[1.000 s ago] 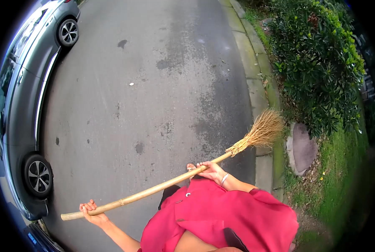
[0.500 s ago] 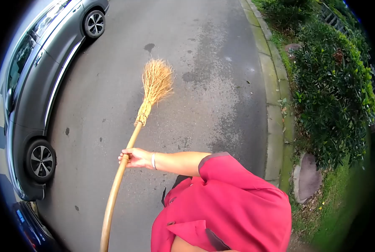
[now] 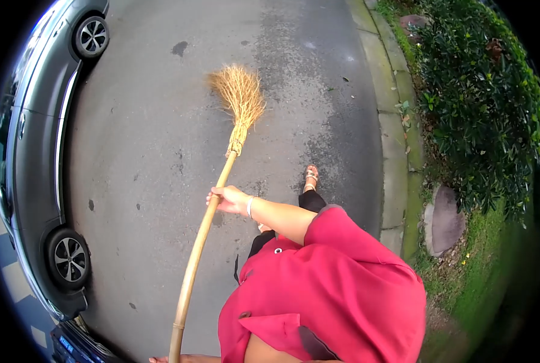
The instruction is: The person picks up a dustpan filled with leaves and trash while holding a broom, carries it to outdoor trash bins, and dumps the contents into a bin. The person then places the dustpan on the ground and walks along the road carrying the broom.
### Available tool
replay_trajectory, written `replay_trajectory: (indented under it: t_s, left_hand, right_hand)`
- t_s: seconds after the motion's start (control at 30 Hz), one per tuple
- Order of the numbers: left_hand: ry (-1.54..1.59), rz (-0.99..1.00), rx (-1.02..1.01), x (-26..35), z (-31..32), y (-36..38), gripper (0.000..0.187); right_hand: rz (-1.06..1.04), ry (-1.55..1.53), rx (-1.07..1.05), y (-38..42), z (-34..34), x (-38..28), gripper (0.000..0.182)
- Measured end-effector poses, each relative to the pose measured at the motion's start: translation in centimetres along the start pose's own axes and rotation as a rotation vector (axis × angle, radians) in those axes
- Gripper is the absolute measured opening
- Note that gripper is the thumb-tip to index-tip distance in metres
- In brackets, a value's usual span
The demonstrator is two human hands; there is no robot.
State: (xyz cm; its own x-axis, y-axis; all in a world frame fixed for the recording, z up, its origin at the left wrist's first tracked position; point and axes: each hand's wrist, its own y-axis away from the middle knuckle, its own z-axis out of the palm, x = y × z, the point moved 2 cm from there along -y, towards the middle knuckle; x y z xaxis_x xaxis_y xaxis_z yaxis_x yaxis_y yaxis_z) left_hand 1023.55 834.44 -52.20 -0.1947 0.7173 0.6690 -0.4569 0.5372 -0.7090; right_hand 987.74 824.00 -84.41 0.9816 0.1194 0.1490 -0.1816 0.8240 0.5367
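Observation:
A straw broom (image 3: 198, 257) with a long pale wooden handle slants across the view. Its bristles (image 3: 241, 94) fan out at the top, over the grey road, and their tips are slightly blurred. My right hand (image 3: 229, 198) is closed round the handle a little below the binding; a white band circles that wrist. At the bottom edge, fingers of my left hand (image 3: 159, 360) show past the lower handle, wrapped on it and partly cut off by the frame. A red shirt (image 3: 336, 290) covers my body, and one sandalled foot (image 3: 311, 174) is ahead on the asphalt.
A grey car (image 3: 40, 139) stands along the left, with a dark vehicle (image 3: 79, 345) behind it. On the right runs a mossy kerb (image 3: 397, 163), with bushes (image 3: 481, 115), grass and a flat stone (image 3: 446, 221) beyond it. Dark spots mark the road (image 3: 143, 133).
The broom and my right hand have swung to the right. My left hand's fingers and my feet have come into view. The parked car's wheels and the kerb stones have shifted down the view.

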Motion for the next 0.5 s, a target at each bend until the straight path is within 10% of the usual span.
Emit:
replay_trajectory:
  t_s: [0.27, 0.5]
  left_hand:
    - [0.348, -0.719, -0.274, -5.8, 26.9, 11.6, 0.015]
    - [0.506, -0.656, -0.524, -5.2, 37.4, 10.0, 0.018]
  right_hand:
    - [-0.528, -0.222, 0.393, 20.1, -11.9, -24.0, 0.008]
    - [-0.445, -0.428, 0.054, 25.2, -6.9, -30.6, 0.008]
